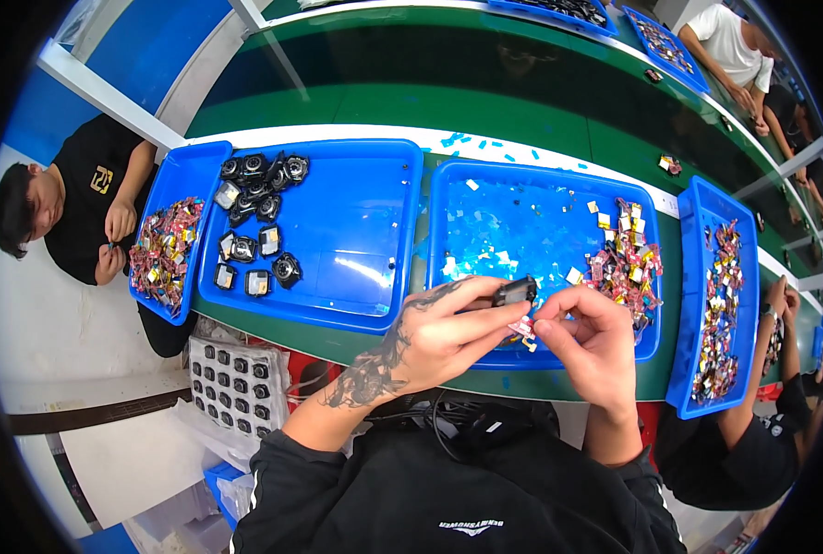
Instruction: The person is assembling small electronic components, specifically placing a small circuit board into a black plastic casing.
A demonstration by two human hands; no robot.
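My left hand is closed around a small black housing with a grey face, held over the front of the right blue tray. Just below the housing hangs a small pink-and-white part, close to my left fingertips. My right hand pinches thumb and forefinger together at that part's right edge, its other fingers curled. In the tray under my hands lie many bits of blue film and, to the right, a heap of small red, yellow and white parts.
Left of it, another blue tray holds several black housings. Narrower blue trays with small parts stand at both ends. A co-worker sits at left; another's arm is at right. A foam tray of black units sits below the table edge.
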